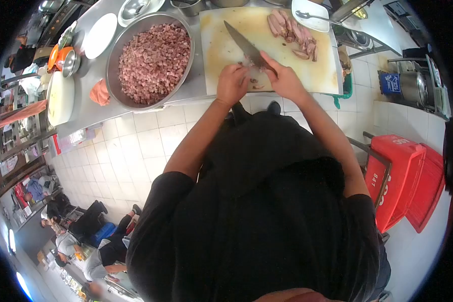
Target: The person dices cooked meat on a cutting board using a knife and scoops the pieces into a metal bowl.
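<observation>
On a stained cutting board [216, 40], my right hand [284, 80] grips the handle of a large knife [241, 42], its blade pointing up and left. My left hand [232, 83] rests on the board left of the blade, fingers curled in; whatever they hold is too small to make out. Small meat scraps [255, 85] lie between my hands. Strips of meat [293, 30] are piled at the board's upper right. Left of the board, a big metal bowl [110, 75] is filled with diced meat [153, 63].
White plates [100, 35], an orange cloth [99, 92] and a metal bowl [71, 64] are on the left of the counter. A white tray [311, 9] with a spoon is at the upper right. A red bin [395, 176] stands right. Other people [68, 244] are at lower left.
</observation>
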`<state>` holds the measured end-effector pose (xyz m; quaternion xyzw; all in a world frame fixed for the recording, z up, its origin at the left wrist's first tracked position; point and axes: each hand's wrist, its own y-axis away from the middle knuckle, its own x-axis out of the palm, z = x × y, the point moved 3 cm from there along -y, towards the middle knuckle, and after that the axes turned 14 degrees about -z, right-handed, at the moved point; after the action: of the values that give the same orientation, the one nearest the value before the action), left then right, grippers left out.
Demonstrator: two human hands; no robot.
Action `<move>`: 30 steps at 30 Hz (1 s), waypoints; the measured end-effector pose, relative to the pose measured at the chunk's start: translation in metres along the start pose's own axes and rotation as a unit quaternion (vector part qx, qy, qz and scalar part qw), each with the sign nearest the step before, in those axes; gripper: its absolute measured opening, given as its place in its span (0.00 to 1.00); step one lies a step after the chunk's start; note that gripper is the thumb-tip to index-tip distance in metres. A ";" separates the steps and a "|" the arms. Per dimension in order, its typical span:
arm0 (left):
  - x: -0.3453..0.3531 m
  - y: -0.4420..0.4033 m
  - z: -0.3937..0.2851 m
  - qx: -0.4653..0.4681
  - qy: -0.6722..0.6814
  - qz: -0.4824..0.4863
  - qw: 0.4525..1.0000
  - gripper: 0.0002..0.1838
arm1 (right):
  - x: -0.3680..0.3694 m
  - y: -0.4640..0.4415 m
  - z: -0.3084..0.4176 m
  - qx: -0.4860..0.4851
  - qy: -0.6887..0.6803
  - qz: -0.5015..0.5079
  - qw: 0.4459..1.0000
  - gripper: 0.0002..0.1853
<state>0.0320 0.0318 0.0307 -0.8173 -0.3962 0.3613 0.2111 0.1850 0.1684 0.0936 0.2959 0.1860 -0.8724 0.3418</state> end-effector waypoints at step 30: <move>-0.005 0.004 0.007 0.014 -0.039 -0.001 0.999 0.10 | -0.001 0.030 0.025 -0.015 0.093 0.035 0.995 0.33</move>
<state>0.0265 0.0261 0.0255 -0.7991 -0.3999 0.3983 0.2071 0.1969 0.1342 0.1093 0.3770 0.2195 -0.8258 0.3575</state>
